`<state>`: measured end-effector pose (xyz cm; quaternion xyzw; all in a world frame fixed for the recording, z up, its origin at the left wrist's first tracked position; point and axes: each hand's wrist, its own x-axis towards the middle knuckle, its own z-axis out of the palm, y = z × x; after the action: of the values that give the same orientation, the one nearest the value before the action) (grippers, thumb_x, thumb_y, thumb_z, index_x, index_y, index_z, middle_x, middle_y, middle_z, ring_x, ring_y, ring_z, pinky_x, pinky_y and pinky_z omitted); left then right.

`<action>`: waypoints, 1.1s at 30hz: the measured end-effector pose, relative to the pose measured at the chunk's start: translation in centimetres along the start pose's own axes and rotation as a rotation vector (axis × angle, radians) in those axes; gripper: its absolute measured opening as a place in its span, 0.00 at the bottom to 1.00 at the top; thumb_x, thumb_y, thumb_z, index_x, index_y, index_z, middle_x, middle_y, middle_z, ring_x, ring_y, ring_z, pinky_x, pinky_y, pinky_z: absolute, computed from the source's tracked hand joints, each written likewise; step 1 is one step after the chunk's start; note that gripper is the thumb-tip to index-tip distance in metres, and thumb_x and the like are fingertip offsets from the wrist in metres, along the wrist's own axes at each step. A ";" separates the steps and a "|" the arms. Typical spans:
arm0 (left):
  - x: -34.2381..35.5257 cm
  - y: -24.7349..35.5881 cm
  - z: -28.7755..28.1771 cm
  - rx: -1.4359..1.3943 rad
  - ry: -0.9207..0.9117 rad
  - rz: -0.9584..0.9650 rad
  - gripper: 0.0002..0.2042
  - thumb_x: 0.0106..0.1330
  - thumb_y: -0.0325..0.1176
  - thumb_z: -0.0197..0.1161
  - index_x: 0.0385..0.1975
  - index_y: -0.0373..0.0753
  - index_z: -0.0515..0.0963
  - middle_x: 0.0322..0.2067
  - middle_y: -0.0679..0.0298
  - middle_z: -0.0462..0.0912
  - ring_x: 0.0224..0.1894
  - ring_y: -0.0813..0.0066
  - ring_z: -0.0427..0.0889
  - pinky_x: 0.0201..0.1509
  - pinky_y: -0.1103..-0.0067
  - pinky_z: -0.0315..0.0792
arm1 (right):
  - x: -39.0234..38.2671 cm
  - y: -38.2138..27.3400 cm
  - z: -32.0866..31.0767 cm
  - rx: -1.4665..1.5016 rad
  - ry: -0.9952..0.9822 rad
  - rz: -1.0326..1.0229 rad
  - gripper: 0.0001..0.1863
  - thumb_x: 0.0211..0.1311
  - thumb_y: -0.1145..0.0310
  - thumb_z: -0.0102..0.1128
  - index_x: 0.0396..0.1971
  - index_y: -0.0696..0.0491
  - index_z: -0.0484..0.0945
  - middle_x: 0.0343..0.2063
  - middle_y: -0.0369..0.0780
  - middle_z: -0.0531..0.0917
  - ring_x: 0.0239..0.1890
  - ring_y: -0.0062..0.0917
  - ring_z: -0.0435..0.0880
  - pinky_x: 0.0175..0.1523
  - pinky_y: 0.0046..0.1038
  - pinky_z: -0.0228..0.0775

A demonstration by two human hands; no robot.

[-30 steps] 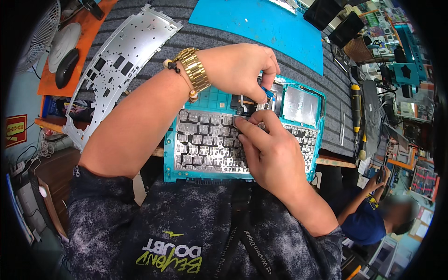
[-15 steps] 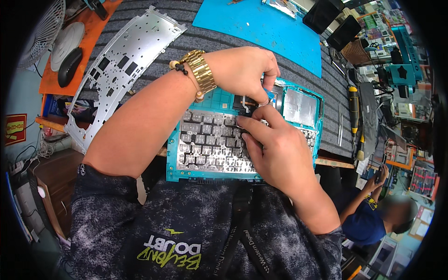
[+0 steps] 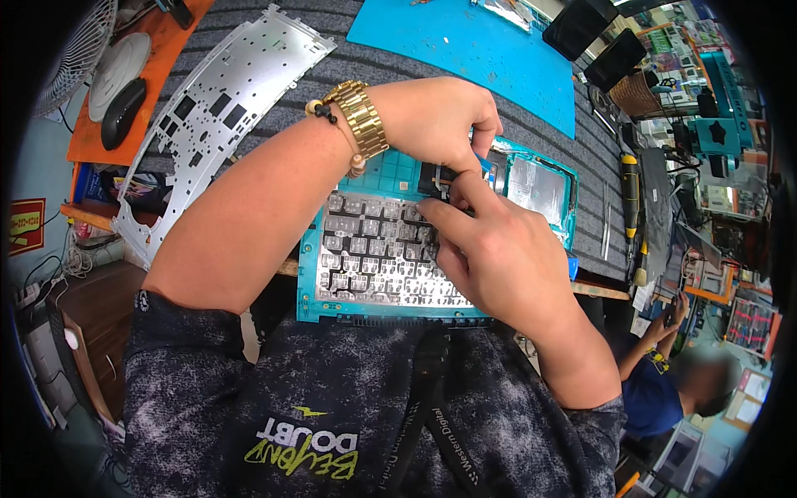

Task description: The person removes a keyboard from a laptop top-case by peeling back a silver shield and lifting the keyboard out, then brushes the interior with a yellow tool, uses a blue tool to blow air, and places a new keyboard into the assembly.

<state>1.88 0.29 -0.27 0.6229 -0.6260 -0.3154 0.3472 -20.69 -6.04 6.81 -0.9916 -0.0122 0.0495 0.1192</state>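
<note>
A teal laptop shell [image 3: 308, 282] lies across the near edge of the grey striped bench [image 3: 594, 178], close against the person's shirt. Its inside faces up: the keyboard [image 3: 357, 270] shows a shiny silver back, broken by dark gaps in rows, and beyond it sits a dull silver rectangle [image 3: 534, 184] at the far right. The left hand [image 3: 448, 124] bends down with its fingers drawn close by a blue bit [image 3: 487, 169]; the right hand [image 3: 506, 249] reaches its forefinger to the keyboard's far edge, thumb apart. I can't tell what either grips.
</note>
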 end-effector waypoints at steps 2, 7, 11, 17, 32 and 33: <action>-0.1 0.1 0.0 0.003 0.005 0.018 0.13 0.58 0.37 0.84 0.31 0.36 0.87 0.68 0.49 0.87 0.66 0.54 0.88 0.64 0.63 0.84 | -0.2 0.2 0.5 0.132 0.045 0.033 0.20 0.66 0.76 0.73 0.57 0.49 0.91 0.49 0.42 0.86 0.38 0.45 0.92 0.42 0.46 0.85; -0.1 0.1 0.1 0.059 0.048 0.095 0.13 0.58 0.37 0.84 0.31 0.36 0.86 0.68 0.50 0.87 0.62 0.57 0.89 0.59 0.65 0.86 | -0.9 0.0 1.8 0.298 0.079 0.130 0.19 0.69 0.77 0.71 0.59 0.51 0.90 0.49 0.45 0.84 0.42 0.47 0.91 0.47 0.46 0.84; -0.2 0.0 0.1 0.059 0.032 0.074 0.13 0.59 0.37 0.83 0.31 0.36 0.86 0.67 0.50 0.87 0.57 0.61 0.90 0.55 0.66 0.86 | -0.9 -0.1 1.9 0.396 0.113 0.154 0.19 0.70 0.78 0.70 0.59 0.53 0.89 0.47 0.46 0.83 0.45 0.46 0.88 0.51 0.42 0.82; -0.3 0.3 0.0 0.071 0.024 0.050 0.15 0.58 0.39 0.85 0.30 0.36 0.86 0.67 0.50 0.87 0.57 0.60 0.90 0.56 0.66 0.85 | -1.2 0.8 0.2 0.465 0.149 0.071 0.17 0.71 0.77 0.70 0.58 0.53 0.89 0.48 0.48 0.86 0.43 0.49 0.92 0.47 0.47 0.84; -1.7 2.1 -0.6 0.102 -0.006 0.010 0.17 0.63 0.46 0.87 0.36 0.39 0.90 0.65 0.50 0.88 0.69 0.54 0.87 0.69 0.63 0.81 | -8.4 10.9 -1.0 0.536 0.352 0.470 0.21 0.73 0.78 0.65 0.63 0.55 0.89 0.43 0.35 0.79 0.35 0.15 0.71 0.41 0.24 0.69; -1.8 2.2 -0.8 0.110 0.033 0.025 0.17 0.64 0.46 0.87 0.37 0.38 0.91 0.64 0.50 0.89 0.69 0.54 0.87 0.69 0.64 0.82 | -8.4 10.9 -0.9 0.576 0.342 0.476 0.21 0.73 0.78 0.65 0.63 0.55 0.90 0.43 0.35 0.80 0.35 0.15 0.72 0.41 0.24 0.69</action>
<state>1.26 2.21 1.95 0.6383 -0.6443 -0.2660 0.3268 -28.83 -17.19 5.89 -0.8868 0.2517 -0.0884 0.3774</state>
